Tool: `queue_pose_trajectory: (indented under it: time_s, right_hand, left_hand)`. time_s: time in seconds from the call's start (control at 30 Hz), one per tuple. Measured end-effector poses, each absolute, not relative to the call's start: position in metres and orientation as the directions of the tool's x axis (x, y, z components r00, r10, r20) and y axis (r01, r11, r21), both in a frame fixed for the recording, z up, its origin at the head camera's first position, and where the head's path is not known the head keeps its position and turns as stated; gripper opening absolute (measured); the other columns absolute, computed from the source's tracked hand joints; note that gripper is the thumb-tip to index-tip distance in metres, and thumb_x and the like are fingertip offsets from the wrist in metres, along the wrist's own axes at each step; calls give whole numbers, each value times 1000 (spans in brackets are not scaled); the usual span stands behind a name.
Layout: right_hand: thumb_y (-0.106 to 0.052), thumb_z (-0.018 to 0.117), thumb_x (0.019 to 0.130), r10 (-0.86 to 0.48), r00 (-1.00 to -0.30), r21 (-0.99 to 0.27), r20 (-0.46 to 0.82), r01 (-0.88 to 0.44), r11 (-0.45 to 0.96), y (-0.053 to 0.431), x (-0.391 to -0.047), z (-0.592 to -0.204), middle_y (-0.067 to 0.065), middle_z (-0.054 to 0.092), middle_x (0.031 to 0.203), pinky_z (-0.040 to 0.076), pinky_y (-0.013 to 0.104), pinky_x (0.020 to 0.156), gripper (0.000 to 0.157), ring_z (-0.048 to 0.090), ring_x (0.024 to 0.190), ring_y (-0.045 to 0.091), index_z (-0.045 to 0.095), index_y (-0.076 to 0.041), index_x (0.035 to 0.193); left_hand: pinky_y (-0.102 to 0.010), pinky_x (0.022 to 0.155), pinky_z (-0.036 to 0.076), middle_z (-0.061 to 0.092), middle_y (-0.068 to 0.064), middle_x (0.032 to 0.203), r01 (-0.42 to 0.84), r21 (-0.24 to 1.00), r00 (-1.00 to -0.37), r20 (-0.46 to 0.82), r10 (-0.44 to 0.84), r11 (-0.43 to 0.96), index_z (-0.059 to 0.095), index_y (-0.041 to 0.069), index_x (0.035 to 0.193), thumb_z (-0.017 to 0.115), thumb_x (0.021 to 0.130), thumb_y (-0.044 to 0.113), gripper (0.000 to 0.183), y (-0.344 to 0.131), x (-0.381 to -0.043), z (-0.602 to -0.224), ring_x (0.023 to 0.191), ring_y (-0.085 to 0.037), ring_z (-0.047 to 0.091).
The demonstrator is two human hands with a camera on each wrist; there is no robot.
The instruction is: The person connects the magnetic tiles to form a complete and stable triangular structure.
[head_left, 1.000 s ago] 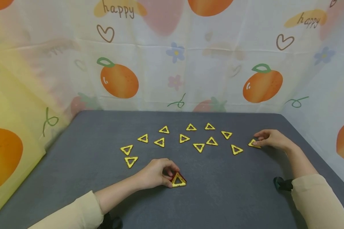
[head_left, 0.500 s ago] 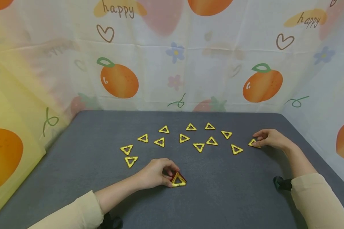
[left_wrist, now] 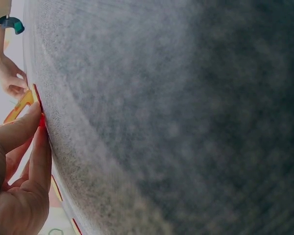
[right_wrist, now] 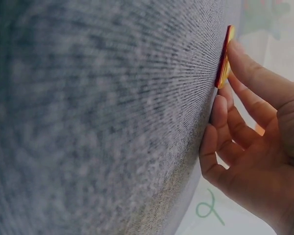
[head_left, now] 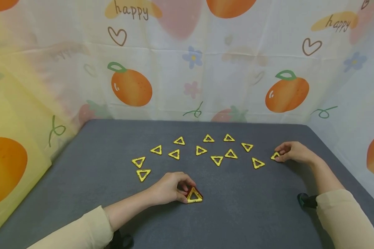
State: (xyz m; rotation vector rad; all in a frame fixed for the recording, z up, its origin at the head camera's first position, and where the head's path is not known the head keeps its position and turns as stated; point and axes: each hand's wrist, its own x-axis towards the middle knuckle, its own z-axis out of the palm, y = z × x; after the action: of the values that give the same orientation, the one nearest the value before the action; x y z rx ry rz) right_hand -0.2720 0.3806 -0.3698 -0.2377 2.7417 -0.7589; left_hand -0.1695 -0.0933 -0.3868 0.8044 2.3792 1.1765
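Note:
In the head view my left hand [head_left: 171, 188] pinches a yellow triangular tile [head_left: 194, 200] with red edges, at the near middle of the table. It stands tilted up, and a second red-edged face shows behind it; the fingers hide part of it. The left wrist view shows thumb and fingers on the orange-yellow tile [left_wrist: 22, 104]. Far to the right, my right hand [head_left: 296, 152] pinches one flat yellow triangular tile [head_left: 274, 156], its thumb over the near side. In the right wrist view that tile [right_wrist: 225, 61] lies against the table, thumb on its face.
Several more hollow yellow triangular tiles lie flat in a loose arc across the grey table [head_left: 237, 214], such as one tile [head_left: 258, 163] left of my right hand and another tile [head_left: 143, 174] beyond my left wrist. A fruit-patterned cloth [head_left: 168, 79] hangs behind.
My right thumb and fingers have closed in a little on the tile at the right, covering more of it. The left hand stays put. The head view has shifted slightly.

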Motion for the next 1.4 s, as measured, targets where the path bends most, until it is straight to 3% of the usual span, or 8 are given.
queue_pose_trajectory:
  time_s: [0.4, 0.57, 0.73, 0.97, 1.13, 1.27, 1.4]
  right_hand:
    - [-25, 80, 83, -203, -952, -572, -231, -36, 819, 378, -272, -368, 9, 64, 97, 49, 24, 69, 52, 55, 80, 7, 54, 5, 116]
    - [-19, 77, 86, -215, -948, -608, -234, -30, 794, 378, -273, -367, 3, 63, 87, 53, 23, 68, 43, 57, 73, 7, 54, 5, 114]
    - [-20, 74, 89, -210, -955, -590, -211, -47, 806, 380, -272, -368, 7, 70, 93, 55, 23, 70, 34, 61, 76, 4, 62, 3, 110]
    - [-28, 76, 87, -162, -979, -523, -123, -74, 849, 377, -269, -364, 18, 70, 113, 50, 33, 80, 41, 59, 91, 8, 68, -1, 118]
    - [-26, 76, 87, -166, -981, -523, -97, -91, 847, 373, -270, -361, 19, 68, 114, 49, 32, 80, 45, 58, 91, 11, 65, -2, 124]
    - [-32, 76, 87, -159, -984, -526, -78, -95, 845, 369, -270, -358, 17, 67, 113, 46, 30, 77, 47, 55, 91, 15, 66, -4, 123]
    - [-42, 74, 87, -145, -988, -537, -59, -91, 839, 363, -267, -354, 10, 68, 107, 47, 29, 76, 47, 57, 87, 9, 68, -8, 120]
  left_hand:
    - [-16, 70, 55, 67, -9, 105, 330, 812, -769, -65, 636, 481, 70, 5, 112, 85, 73, 2, 42, -94, -170, -385, 88, -11, 62]
    - [-17, 70, 55, 67, -8, 105, 332, 804, -774, -68, 630, 494, 70, 6, 111, 85, 72, 2, 42, -93, -171, -386, 88, -11, 62]
    - [-18, 71, 55, 68, -6, 106, 335, 794, -776, -72, 626, 507, 70, 7, 112, 85, 72, 1, 43, -92, -171, -387, 89, -12, 62]
    - [-18, 71, 55, 68, -6, 106, 337, 794, -775, -72, 627, 507, 70, 7, 112, 85, 72, 2, 43, -92, -171, -388, 89, -11, 62]
    - [-18, 71, 55, 67, -6, 106, 334, 796, -775, -72, 628, 504, 70, 7, 112, 85, 72, 2, 43, -93, -171, -389, 89, -11, 62]
    - [-18, 71, 55, 67, -6, 106, 338, 794, -773, -71, 630, 504, 70, 7, 112, 85, 72, 2, 42, -93, -172, -389, 88, -11, 62]
    - [-18, 71, 55, 68, -6, 105, 339, 793, -772, -73, 632, 506, 70, 7, 112, 85, 73, 2, 42, -93, -172, -388, 88, -11, 62]
